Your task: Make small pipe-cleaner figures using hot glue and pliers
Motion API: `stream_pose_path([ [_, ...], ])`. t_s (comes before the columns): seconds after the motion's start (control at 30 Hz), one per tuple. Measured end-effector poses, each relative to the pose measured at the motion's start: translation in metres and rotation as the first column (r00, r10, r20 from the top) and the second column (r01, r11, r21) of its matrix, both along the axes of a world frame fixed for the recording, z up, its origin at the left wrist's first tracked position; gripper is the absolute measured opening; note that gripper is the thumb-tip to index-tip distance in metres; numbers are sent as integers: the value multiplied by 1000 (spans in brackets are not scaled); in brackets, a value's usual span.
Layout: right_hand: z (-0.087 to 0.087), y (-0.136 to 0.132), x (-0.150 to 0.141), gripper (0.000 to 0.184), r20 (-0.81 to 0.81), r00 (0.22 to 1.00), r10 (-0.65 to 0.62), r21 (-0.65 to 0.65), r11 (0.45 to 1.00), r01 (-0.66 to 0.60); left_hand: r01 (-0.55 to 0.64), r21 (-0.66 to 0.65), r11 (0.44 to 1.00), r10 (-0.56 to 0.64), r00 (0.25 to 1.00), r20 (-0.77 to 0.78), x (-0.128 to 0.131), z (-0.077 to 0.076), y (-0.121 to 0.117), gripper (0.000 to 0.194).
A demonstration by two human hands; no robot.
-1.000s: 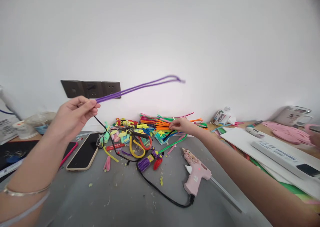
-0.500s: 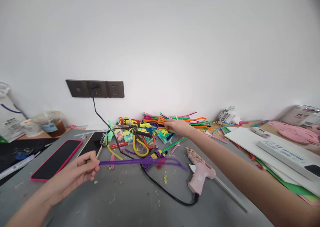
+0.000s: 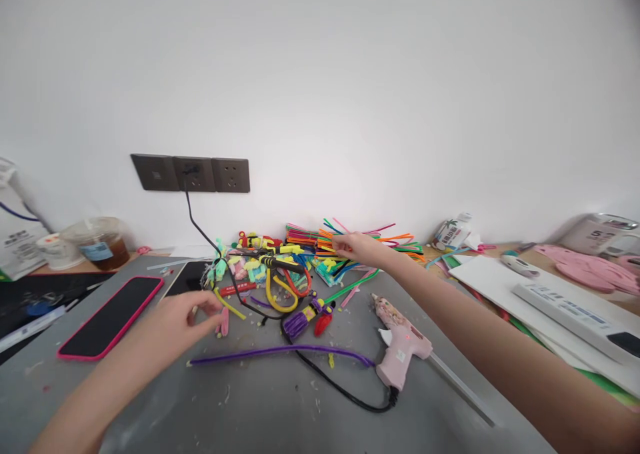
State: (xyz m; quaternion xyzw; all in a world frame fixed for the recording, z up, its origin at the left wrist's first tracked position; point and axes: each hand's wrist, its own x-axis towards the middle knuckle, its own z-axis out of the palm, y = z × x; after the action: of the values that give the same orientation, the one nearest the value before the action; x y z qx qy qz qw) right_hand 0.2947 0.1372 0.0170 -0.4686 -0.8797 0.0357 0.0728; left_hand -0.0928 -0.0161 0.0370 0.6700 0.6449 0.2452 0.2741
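A purple pipe cleaner [image 3: 280, 353] lies across the grey mat, its right end near the glue gun. My left hand [image 3: 197, 317] hovers above its left end, fingers apart and holding nothing, beside a small pink piece [image 3: 225, 321]. At the wall my right hand [image 3: 353, 246] has its fingers pinched on the bundle of coloured pipe cleaners [image 3: 327, 242]; which strands it grips is hidden. A purple and yellow pipe-cleaner figure [image 3: 303, 317] with a green stem rests mid-mat, next to a red piece [image 3: 323, 325].
A pink glue gun [image 3: 403, 351] lies right of centre, its black cord [image 3: 335, 389] running to the wall sockets [image 3: 190, 173]. Pliers [image 3: 283, 265] top a heap of scraps. A phone [image 3: 111, 319] and an iced drink cup [image 3: 107, 247] are left; paper sheets [image 3: 480, 277] are right.
My left hand has let go of the purple pipe cleaner, which now lies on the mat, and moved slightly right. My right hand stays at the bundle, where some strands have shifted.
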Motion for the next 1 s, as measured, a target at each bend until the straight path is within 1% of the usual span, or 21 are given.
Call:
stream_pose_path([
  [0.03,1,0,1,13,-10,1000,-4,-4,1000,4,61,12,998,-59,995,-77,9,8,5,31],
  [0.07,3,0,2,12,-20,1000,-8,-8,1000,8,104,45,994,-98,989,-114,19,15,12,31],
  [0.13,7,0,3,11,-38,999,-7,-18,1000,7,202,124,971,-185,973,-138,44,26,29,29],
  [0.2,11,-1,3,11,-55,998,6,-28,1000,-8,292,199,936,-266,953,-149,72,31,50,24],
  [0.23,14,-2,3,12,-63,998,17,-34,999,-19,336,230,913,-306,939,-159,87,31,61,22],
  [0.3,18,-3,1,14,-79,996,36,-45,998,-40,378,266,887,-330,921,-207,114,26,83,21],
  [0.4,23,-4,-2,14,-102,993,56,-65,996,-63,444,257,858,-395,892,-220,149,15,111,20],
  [0.5,25,-4,-5,14,-121,991,60,-84,994,-71,467,254,847,-412,879,-241,175,8,128,16],
  [0.57,24,-5,-6,16,-131,990,55,-94,993,-68,473,259,842,-409,873,-265,186,7,133,6],
  [0.6,24,-6,-6,17,-135,990,51,-100,993,-65,474,263,840,-404,871,-281,189,8,134,5],
  [0.67,22,-7,-3,18,-135,990,39,-122,991,-56,466,272,842,-380,870,-316,191,10,134,10],
  [0.77,16,-6,7,12,-112,994,-6,-173,985,-14,432,291,854,-320,876,-362,182,16,129,11],
  [0.83,10,-3,16,9,-105,993,-55,-194,980,34,400,306,864,-273,882,-384,168,25,123,10],
  [0.93,4,3,26,10,-130,984,-120,-204,975,91,316,355,880,-169,906,-388,136,45,109,11],
  [0.97,3,4,28,10,-143,981,-132,-210,972,100,259,392,883,-106,923,-370,122,54,103,13],
  [1.0,3,6,29,10,-157,978,-140,-220,970,104,154,441,884,-17,954,-300,108,62,97,13],
])
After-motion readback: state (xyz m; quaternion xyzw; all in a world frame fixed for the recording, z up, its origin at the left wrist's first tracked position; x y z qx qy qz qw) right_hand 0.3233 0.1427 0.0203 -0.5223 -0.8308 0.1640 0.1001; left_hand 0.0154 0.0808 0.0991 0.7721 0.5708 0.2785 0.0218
